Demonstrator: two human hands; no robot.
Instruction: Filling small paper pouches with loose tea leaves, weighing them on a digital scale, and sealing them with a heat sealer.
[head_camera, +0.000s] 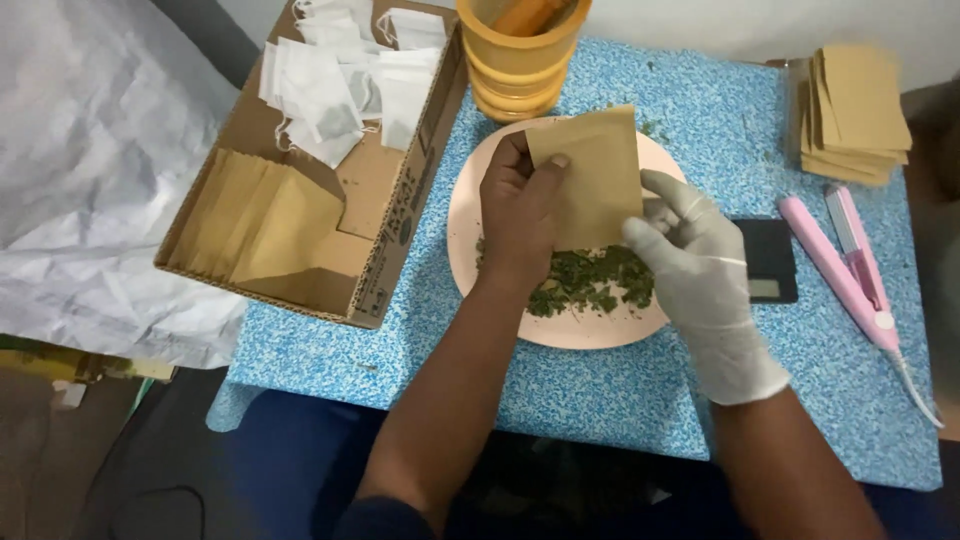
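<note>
My left hand (520, 215), bare, grips a brown paper pouch (592, 175) by its left edge and holds it upright over a pale pink plate (470, 250). My right hand (695, 265), in a white glove, touches the pouch's lower right side with its fingers. A heap of dried green leaves (590, 280) lies on the plate just below the pouch.
An open cardboard box (390, 215) at the left holds white tea bags (340, 80) and brown pouches (265, 225). Stacked orange cups (520, 60) stand behind the plate. At the right lie a stack of brown pouches (855, 110), a black scale (768, 260) and a pink heat sealer (840, 265).
</note>
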